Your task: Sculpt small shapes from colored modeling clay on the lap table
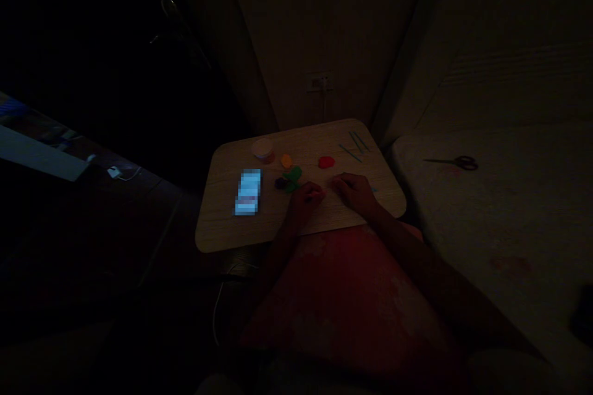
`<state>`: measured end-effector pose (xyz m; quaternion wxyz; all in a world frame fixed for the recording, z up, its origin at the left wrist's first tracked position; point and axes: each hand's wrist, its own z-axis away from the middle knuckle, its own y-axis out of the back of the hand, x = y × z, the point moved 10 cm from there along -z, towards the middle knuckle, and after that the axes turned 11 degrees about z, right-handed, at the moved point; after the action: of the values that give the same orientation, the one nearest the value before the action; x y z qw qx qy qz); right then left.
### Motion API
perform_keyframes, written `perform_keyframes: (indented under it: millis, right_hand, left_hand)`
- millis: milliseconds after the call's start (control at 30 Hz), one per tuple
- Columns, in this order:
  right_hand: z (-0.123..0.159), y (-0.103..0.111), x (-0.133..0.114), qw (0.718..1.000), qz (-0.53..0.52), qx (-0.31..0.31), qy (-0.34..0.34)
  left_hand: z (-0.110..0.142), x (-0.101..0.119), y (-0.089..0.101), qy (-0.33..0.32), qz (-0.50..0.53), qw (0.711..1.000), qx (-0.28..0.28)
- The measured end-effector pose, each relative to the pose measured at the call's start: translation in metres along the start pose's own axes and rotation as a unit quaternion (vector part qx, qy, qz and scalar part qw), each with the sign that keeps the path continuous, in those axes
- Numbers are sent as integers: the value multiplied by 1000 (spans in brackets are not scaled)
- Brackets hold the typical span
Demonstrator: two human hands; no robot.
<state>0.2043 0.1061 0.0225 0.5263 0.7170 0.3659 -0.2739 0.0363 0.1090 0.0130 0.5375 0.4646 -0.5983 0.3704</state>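
"How are the hands?"

"The left hand [303, 202] and right hand [354, 192] lie curled on a wood-grain board [231, 225]. It's too dim to tell if either grips anything."

"What's near them?"

"A blurred phone [248, 191] and a round tub [262, 151] lie left. Green clay [293, 178] sits just beside the left hand, red clay [326, 162] ahead of the right."

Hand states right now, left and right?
Left hand: curled, a small reddish bit at the fingertips; too dark to tell if held.
Right hand: open, resting on the pale wood-grain board, holding nothing visible.
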Motion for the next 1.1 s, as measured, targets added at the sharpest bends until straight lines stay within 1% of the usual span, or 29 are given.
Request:
perform_keyframes:
  millis: [200,400,567,667,867,967,1100]
  right_hand:
    - [-1,-1,-2,1000,18,-8,16]
    - [-1,3,-3,999,8,27,36]
    - [0,5,-7,998,7,31,63]
    - [0,4,-5,998,-1,27,53]
    - [0,0,3,1000,-13,14,0]
    - [0,-1,1,1000,-9,11,6]
    - [0,3,-6,999,10,26,44]
  left_hand:
    - [0,2,0,-8,-3,1000,0]
    - [0,-2,0,4,4,1000,3]
    - [1,0,0,6,4,1000,1]
    - [1,2,0,2,-4,1000,2]
    - [0,-1,0,12,-11,1000,0]
    - [-1,-2,0,7,-13,1000,3]
    - [0,1,0,2,-1,1000,-1]
